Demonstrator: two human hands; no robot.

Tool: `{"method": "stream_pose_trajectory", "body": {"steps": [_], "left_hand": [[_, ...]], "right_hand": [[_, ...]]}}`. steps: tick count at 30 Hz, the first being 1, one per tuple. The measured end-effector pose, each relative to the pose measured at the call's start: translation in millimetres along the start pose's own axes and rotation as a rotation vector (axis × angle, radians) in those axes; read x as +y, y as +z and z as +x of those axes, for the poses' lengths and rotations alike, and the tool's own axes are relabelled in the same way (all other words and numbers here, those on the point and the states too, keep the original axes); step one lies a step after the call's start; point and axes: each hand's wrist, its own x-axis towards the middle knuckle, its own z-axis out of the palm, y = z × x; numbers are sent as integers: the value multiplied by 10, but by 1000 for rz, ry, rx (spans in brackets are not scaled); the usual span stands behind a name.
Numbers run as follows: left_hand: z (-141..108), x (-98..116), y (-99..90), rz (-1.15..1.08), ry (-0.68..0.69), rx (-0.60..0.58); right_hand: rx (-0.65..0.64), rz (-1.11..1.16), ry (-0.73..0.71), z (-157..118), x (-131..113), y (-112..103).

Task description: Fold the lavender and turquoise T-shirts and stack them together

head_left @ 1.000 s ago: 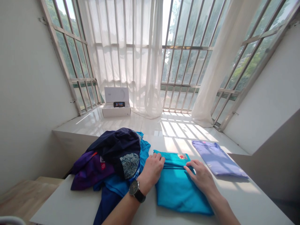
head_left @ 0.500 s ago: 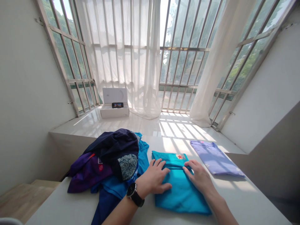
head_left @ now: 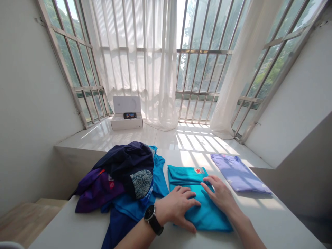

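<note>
Turquoise T-shirt (head_left: 204, 211), folded, on white table (head_left: 275, 214), centre. Left hand (head_left: 178, 207) and right hand (head_left: 220, 193) lie flat on it, fingers spread, neither gripping. Near left: heap of mixed clothing (head_left: 121, 176). Right: folded lilac shirt (head_left: 238, 174). Far: glossy tiled ledge (head_left: 103, 138), white box (head_left: 126, 121), sheer curtains (head_left: 135, 69), barred windows (head_left: 204, 72).

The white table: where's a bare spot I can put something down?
The white table is bare below the folded lilac shirt and front left, beside the heap of navy and purple clothes. Crowded: the middle, where the left hand and right hand press the folded teal shirt.
</note>
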Motion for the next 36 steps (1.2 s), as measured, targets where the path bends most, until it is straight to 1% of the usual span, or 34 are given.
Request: {"method": "stream_pose_trajectory", "body": {"steps": [3,6,11,13,16,19,23,25,28,30,34,36], "left_hand": [[-7,-30,-6,49,-60,16],[-2,-54,-42,116,-119,60],[40,-48,-88,223,-193,111],[60,-38,-85,266,-232,119],[82,-34,-80,309,-286,115],[91,-36,-96,304,-332,109],[96,-24,-129,244,-396,132],[103,-15,-137,217,-428,155],[104,-15,-146,183,-468,174],[85,-37,-164,153,-468,163],[-1,-134,-236,92,-371,88],[-39,-183,-274,65,-346,72]], "right_hand": [[-34,30,-15,-7,-32,4],[-63,22,-52,-19,-54,24],[-59,36,-144,-35,-103,27],[-98,65,-169,-38,-152,-11],[-205,108,-197,-48,-243,-95],[-292,144,-191,-65,-310,-167],[-372,197,-166,-86,-338,-201],[-383,226,-151,-82,-336,-202],[-368,295,-137,-54,-310,-205],[-345,332,-130,-29,-274,-214],[-306,360,-139,4,-184,-248],[-300,362,-146,12,-143,-264]]}}
